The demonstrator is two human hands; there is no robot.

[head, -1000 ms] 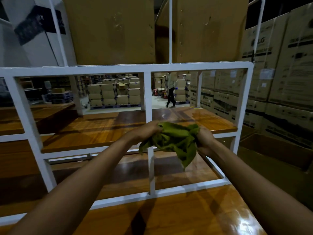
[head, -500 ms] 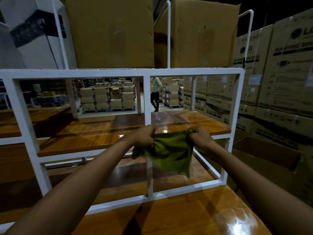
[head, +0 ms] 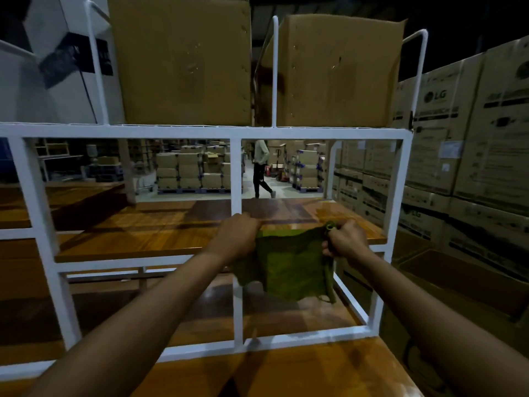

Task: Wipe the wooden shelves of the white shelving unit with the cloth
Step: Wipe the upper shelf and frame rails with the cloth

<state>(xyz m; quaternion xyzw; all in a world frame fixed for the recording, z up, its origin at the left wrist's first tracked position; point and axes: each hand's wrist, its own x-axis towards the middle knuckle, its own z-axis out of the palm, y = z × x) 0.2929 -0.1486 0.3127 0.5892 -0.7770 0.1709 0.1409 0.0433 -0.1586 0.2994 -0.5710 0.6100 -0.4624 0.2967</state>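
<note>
The green cloth (head: 289, 265) hangs in the air, stretched flat between both hands. The left hand (head: 237, 236) has its fingers curled round the upper left corner and the right hand (head: 345, 242) pinches the upper right. Its top edge runs left to right, parallel to the near edge of the middle wooden shelf (head: 160, 230), which lies just beyond the knuckles. The cloth fronts the bay right of the white frame's central upright (head: 236, 173), so wiping likely begins there, with either hand about equally close.
</note>
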